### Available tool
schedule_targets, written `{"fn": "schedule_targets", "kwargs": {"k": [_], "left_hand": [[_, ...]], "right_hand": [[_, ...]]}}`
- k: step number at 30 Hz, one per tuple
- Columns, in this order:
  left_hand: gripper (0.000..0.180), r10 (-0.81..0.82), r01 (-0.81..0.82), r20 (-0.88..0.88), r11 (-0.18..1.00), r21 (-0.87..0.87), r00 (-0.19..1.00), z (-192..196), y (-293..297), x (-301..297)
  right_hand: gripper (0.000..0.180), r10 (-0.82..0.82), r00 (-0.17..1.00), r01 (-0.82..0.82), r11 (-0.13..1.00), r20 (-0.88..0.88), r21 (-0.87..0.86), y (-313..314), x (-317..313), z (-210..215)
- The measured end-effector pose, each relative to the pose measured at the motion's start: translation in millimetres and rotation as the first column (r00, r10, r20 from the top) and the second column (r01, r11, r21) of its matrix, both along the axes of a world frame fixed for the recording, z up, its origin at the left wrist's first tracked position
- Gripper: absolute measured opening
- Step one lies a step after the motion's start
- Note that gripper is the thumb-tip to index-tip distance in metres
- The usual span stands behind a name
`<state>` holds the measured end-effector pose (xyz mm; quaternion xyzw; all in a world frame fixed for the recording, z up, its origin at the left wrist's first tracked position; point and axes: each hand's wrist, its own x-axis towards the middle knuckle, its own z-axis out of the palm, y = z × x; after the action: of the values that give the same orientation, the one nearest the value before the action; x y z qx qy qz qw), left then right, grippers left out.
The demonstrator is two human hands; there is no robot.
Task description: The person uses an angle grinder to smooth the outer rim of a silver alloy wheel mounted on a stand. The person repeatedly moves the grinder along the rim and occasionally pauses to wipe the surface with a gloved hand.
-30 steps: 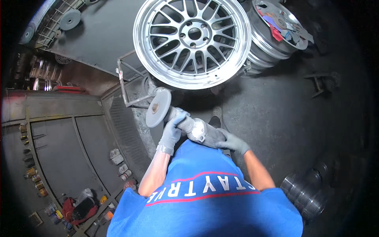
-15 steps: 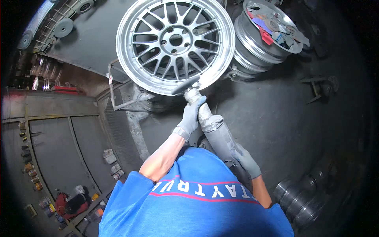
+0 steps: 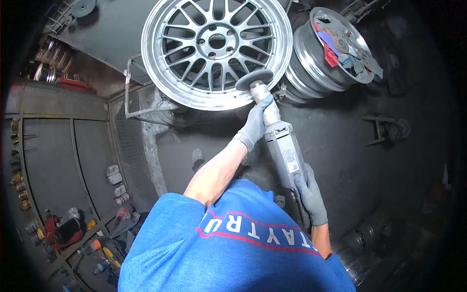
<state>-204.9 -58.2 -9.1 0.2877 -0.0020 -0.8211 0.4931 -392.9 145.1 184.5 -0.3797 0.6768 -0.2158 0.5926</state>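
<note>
Your left hand (image 3: 256,121) has its fingers wrapped round the grinder (image 3: 286,152) neck, right hand (image 3: 312,195) grips the rear. Disc (image 3: 254,79) sits just past your left fingers, wheel (image 3: 221,52) beyond.

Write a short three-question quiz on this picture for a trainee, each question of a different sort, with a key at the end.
1. Short answer: which hand grips the power tool nearer to its round disc?

2. Multiple choice: what lies on the upper-right wheel?
A) a coil of hose
B) a pile of loose pieces, some red and purple
C) a helmet

3. True or false: the right hand wears a grey glove.

Key:
1. The left hand.
2. B.
3. True.
</note>
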Motion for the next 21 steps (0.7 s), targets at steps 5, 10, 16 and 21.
{"fn": "schedule_targets", "kwargs": {"k": [5,10,16,21], "left_hand": [[0.042,-0.054,0.054,-0.017,0.998,0.023,0.998,-0.1,25.8,34.4],[0.042,-0.101,0.099,0.04,0.994,0.049,0.994,-2.3,47.7,88.4],[0.041,-0.172,0.172,0.14,0.985,0.012,0.975,-5.9,62.0,152.2],[0.053,-0.166,0.204,0.583,0.979,0.001,0.796,6.0,63.8,201.7]], "right_hand": [[0.067,0.022,0.999,-0.027,0.989,-0.038,-0.143,33.1,36.0,-18.6],[0.07,-0.053,0.999,0.054,0.99,0.008,-0.127,64.5,98.8,-32.1],[0.068,-0.183,0.98,0.191,0.977,0.081,-0.093,98.9,185.5,-43.5],[0.067,-0.22,0.945,0.247,0.965,0.244,-0.085,115.8,224.4,-83.2]]}}
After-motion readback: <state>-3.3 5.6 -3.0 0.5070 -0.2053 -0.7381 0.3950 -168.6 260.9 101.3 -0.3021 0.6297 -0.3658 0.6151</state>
